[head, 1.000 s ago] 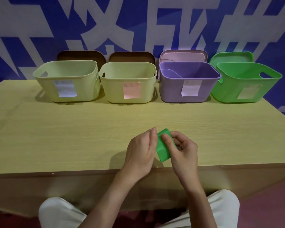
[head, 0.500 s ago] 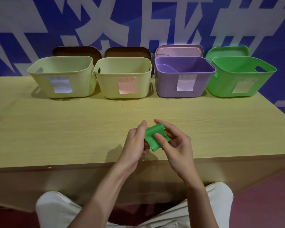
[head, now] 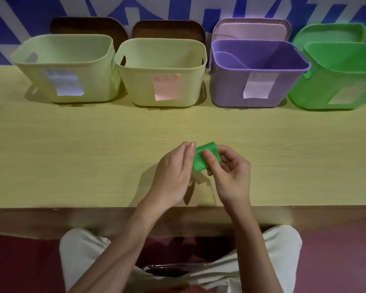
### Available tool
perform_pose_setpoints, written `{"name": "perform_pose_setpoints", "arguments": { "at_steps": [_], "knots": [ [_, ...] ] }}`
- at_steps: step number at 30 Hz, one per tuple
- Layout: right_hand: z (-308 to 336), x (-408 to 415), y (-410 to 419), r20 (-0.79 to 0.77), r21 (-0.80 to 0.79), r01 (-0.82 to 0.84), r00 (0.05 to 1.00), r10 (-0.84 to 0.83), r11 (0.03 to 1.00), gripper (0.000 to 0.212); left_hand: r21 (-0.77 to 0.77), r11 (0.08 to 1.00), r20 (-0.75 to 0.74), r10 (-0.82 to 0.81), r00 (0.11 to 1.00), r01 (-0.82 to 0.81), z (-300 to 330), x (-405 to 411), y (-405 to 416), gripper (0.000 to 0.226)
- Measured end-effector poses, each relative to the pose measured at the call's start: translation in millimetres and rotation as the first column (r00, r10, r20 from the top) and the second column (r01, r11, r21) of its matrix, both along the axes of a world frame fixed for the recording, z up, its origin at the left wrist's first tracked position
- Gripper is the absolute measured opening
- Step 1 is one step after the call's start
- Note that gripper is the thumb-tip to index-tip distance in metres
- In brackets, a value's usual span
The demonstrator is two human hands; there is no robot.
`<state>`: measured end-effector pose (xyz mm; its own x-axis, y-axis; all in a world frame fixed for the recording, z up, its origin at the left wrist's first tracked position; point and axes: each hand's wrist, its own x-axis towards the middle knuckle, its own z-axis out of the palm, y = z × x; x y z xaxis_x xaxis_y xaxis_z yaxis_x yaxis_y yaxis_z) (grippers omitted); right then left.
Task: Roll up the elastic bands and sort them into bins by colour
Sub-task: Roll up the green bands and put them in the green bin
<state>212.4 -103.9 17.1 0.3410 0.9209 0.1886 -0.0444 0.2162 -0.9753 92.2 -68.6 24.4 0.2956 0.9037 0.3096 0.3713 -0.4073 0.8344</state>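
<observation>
You've turned the green band [head: 206, 156] tighter since a moment ago, both your left hand [head: 173, 176] and right hand [head: 228, 174] pinching it above the table [head: 72, 155], so it looks ready for the green bin [head: 334, 85].

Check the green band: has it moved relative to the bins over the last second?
Cannot tell. The head camera shifted between frames. The green band sits pinched between the left hand and right hand, in front of the purple bin, much as before.
</observation>
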Motion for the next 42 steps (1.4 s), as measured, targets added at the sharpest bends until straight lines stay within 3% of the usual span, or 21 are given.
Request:
{"name": "perform_pose_setpoints", "arguments": {
  "at_steps": [4,9,12,17,21,24,28,31,33,37,42],
  "knots": [
    [-3,16,24,-0.067,-0.051,-0.145,0.988,0.141,0.988,0.02,-0.16,0.987,0.124,0.05,0.991,-0.029,-6,8,33,0.044],
    [-8,35,57,-0.072,-0.03,-0.152,0.986,0.149,0.988,0.039,-0.387,0.92,0.228,0.021,0.973,0.071,-11,22,62,0.046],
    [-1,45,73,0.077,-0.061,-0.167,0.982,0.171,0.984,0.046,-0.513,0.85,0.238,0.007,0.971,0.12,-4,26,78,0.046],
    [23,59,90,0.332,-0.161,-0.222,0.905,0.265,0.962,0.018,-0.615,0.786,0.101,-0.001,0.995,0.064,23,28,104,0.047],
    [56,79,100,0.46,-0.205,-0.227,0.836,0.299,0.952,0.018,-0.661,0.747,-0.007,-0.101,0.995,0.071,60,32,120,0.052],
    [83,95,103,0.411,-0.2,-0.239,0.86,0.303,0.95,0.019,-0.768,0.617,0.082,-0.17,0.982,0.171,92,43,128,0.055],
    [115,121,105,0.362,-0.189,-0.238,0.885,0.293,0.953,0.018,-0.918,0.216,0.31,-0.128,0.942,0.332,124,59,143,0.054],
    [136,141,106,0.343,-0.182,-0.249,0.891,0.299,0.951,0.019,-0.912,0.013,0.407,-0.072,0.91,0.409,147,73,154,0.043],
    [148,155,106,0.328,-0.175,-0.261,0.894,0.306,0.949,0.021,-0.901,-0.034,0.433,-0.046,0.9,0.432,161,84,158,0.037],
    [164,183,108,0.309,-0.172,-0.309,0.885,0.349,0.935,0.025,-0.879,-0.03,0.476,-0.081,0.876,0.475,178,107,167,0.03],
    [174,224,111,0.356,-0.2,-0.341,0.848,0.392,0.919,0.027,-0.871,-0.074,0.49,-0.175,0.854,0.485,184,145,175,0.043]
  ]
}}
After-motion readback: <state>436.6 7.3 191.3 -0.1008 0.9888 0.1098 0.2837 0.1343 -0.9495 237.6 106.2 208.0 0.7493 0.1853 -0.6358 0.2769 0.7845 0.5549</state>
